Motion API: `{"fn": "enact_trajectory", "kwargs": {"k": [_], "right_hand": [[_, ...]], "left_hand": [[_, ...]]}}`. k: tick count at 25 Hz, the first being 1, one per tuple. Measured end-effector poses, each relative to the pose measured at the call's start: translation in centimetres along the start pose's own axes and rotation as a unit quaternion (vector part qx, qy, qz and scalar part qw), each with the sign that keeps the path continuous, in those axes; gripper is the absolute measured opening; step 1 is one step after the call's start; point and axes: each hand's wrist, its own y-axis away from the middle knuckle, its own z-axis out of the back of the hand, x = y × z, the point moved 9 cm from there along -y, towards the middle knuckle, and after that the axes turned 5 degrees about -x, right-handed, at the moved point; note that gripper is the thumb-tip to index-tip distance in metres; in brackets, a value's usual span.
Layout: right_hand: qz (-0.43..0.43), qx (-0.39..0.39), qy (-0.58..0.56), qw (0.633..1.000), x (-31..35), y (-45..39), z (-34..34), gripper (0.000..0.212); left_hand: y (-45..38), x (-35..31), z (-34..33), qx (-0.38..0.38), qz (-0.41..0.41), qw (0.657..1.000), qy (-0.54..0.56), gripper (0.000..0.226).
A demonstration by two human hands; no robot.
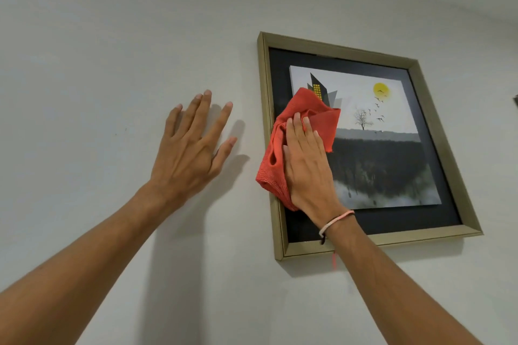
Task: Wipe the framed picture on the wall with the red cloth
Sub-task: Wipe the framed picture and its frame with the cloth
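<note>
Left hand point(190, 145) raised at centre-left, fingers spread, palm flat forward. Right hand point(305, 165) just right of centre, fingers together, pressed flat. Both forearms reaching up from the lower corners.

Red cloth point(304, 117) bunched against gold-framed picture point(392, 131), left side, wall-hung.

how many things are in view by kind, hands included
hands: 2, left hand flat on the wall, right hand pressing the cloth
red cloth: 1
framed picture: 1
wrist bands: 1
total: 5
</note>
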Motion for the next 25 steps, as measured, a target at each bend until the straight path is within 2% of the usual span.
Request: {"fn": "enact_trajectory", "kwargs": {"k": [4, 9, 11, 15, 19, 22, 25], "right_hand": [[0.020, 0.011, 0.002, 1.000, -0.6, -4.2, 0.5, 0.057], [0.013, 0.006, -0.042, 0.999, -0.9, -8.4, 1.1, 0.055], [0.011, 0.005, -0.058, 0.998, -0.6, -6.5, 1.1, 0.055], [0.026, 0.015, -0.058, 0.998, 1.0, 2.5, 0.6, 0.062], [0.022, 0.048, -0.069, 0.996, 2.1, 9.5, 0.5, 0.064], [0.026, 0.073, -0.078, 0.994, 2.4, 11.8, 0.7, 0.063], [0.025, 0.073, -0.070, 0.995, 2.3, 12.0, 0.9, 0.063]], "left_hand": [[-0.9, -0.4, -0.4, 0.013, -0.030, 0.999, -0.013, 0.072], [-2.0, -0.1, -1.1, 0.019, -0.019, 0.999, -0.032, 0.077], [-1.9, 0.0, -1.6, 0.026, -0.022, 0.999, -0.037, 0.076], [-1.9, -0.1, -1.9, 0.027, -0.028, 0.999, -0.031, 0.074], [-1.9, -0.3, -1.9, 0.029, -0.035, 0.999, -0.018, 0.079], [-2.3, -0.7, -1.9, 0.027, -0.048, 0.998, -0.011, 0.079], [-3.5, -2.3, -2.1, 0.029, -0.095, 0.995, -0.014, 0.083]]}}
